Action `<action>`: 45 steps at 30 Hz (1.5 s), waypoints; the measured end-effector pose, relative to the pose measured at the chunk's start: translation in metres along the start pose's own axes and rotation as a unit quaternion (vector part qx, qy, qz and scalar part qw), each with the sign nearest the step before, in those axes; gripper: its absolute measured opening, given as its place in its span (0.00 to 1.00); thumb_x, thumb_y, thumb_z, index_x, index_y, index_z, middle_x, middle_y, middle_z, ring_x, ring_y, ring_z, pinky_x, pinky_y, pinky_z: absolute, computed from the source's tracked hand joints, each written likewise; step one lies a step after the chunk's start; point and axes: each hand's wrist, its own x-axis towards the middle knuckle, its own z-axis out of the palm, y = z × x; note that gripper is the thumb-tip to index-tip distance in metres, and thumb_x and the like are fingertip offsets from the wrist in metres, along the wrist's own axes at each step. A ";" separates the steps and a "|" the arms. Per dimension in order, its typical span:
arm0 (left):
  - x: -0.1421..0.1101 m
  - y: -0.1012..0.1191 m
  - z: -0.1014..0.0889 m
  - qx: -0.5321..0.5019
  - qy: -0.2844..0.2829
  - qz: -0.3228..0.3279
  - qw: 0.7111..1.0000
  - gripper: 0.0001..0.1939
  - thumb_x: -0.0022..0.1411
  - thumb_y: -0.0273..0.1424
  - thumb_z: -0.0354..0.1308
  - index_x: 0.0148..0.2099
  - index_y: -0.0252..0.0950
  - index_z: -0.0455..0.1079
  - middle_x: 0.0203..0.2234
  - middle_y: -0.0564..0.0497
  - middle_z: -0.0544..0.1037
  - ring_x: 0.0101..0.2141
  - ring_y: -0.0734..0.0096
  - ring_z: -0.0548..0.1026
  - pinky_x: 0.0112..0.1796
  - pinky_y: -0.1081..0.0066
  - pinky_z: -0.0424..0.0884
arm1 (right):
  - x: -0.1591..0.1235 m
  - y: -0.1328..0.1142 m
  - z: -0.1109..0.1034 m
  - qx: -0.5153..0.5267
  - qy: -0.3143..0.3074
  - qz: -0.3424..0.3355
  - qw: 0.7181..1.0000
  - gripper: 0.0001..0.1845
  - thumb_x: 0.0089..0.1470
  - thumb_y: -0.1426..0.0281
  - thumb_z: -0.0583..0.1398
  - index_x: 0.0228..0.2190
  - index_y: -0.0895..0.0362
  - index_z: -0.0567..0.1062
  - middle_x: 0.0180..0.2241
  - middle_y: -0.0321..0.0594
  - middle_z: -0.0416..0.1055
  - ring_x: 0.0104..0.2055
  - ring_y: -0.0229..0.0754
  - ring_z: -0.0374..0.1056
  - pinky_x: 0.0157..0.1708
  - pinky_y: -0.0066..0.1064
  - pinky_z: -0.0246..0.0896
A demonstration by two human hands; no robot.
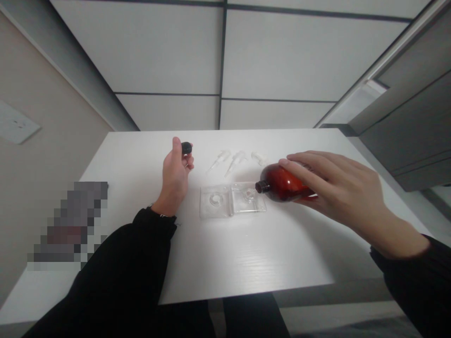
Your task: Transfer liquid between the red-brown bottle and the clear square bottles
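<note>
My right hand [338, 192] is wrapped round a reddish-brown bottle [283, 180], which lies tilted on its side in the air. Its uncapped neck points left, above the right part of a clear plastic case [215, 211]. Between the thumb and fingers of my left hand [177, 173] is a small black cap [186, 148], held to the left of the case. Each of the case's two square halves has a round raised ring. Whether any liquid is leaving the bottle I cannot make out.
Behind the case lie several translucent pump heads, among them one pump head [237, 162] with a thin stem. A pixelated dark object [70, 220] is at the left of the white table [246, 253]. Pale panels [169, 51] stand behind the table's far edge.
</note>
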 end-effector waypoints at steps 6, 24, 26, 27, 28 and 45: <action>0.000 0.000 0.000 -0.001 0.002 -0.002 1.000 0.27 0.69 0.56 0.61 0.33 0.37 0.68 0.26 0.55 0.71 0.21 0.80 0.65 0.23 0.76 0.63 | 0.000 -0.001 0.001 0.001 -0.002 0.001 1.000 0.27 0.63 0.65 0.67 0.59 0.61 0.70 0.50 0.51 0.81 0.47 0.51 0.78 0.40 0.36 0.68; 0.003 -0.003 -0.003 -0.008 -0.006 0.004 1.000 0.27 0.68 0.56 0.62 0.32 0.37 0.69 0.27 0.54 0.71 0.22 0.79 0.64 0.23 0.76 0.63 | 0.000 0.000 0.002 0.001 0.005 0.000 1.000 0.27 0.64 0.63 0.67 0.59 0.60 0.70 0.50 0.49 0.81 0.47 0.49 0.77 0.40 0.35 0.67; 0.003 -0.004 -0.003 -0.004 -0.006 0.005 1.000 0.27 0.68 0.57 0.62 0.32 0.37 0.69 0.27 0.53 0.71 0.22 0.79 0.65 0.23 0.76 0.63 | 0.000 0.000 0.001 -0.002 0.006 -0.002 1.000 0.26 0.64 0.63 0.67 0.59 0.60 0.70 0.50 0.49 0.81 0.47 0.48 0.77 0.40 0.35 0.67; 0.003 -0.004 -0.003 -0.004 -0.005 0.005 1.000 0.27 0.68 0.57 0.62 0.32 0.37 0.69 0.28 0.53 0.72 0.22 0.79 0.65 0.23 0.76 0.63 | 0.000 0.000 0.001 -0.004 0.007 -0.004 1.000 0.26 0.64 0.63 0.67 0.59 0.60 0.70 0.50 0.49 0.81 0.47 0.49 0.77 0.40 0.35 0.67; 0.003 -0.004 -0.003 -0.004 -0.005 0.006 1.000 0.27 0.67 0.57 0.62 0.32 0.37 0.68 0.28 0.53 0.72 0.22 0.79 0.65 0.23 0.76 0.63 | 0.000 0.000 0.001 -0.005 0.007 -0.006 1.000 0.27 0.64 0.63 0.67 0.59 0.60 0.70 0.50 0.49 0.81 0.47 0.49 0.77 0.40 0.35 0.68; -0.001 0.000 0.002 -0.025 -0.028 -0.006 0.999 0.26 0.70 0.55 0.61 0.34 0.37 0.68 0.23 0.56 0.70 0.23 0.78 0.69 0.30 0.76 0.71 | 0.002 -0.001 0.001 0.003 0.006 0.003 1.000 0.25 0.64 0.65 0.67 0.58 0.59 0.71 0.49 0.49 0.81 0.47 0.49 0.78 0.39 0.36 0.69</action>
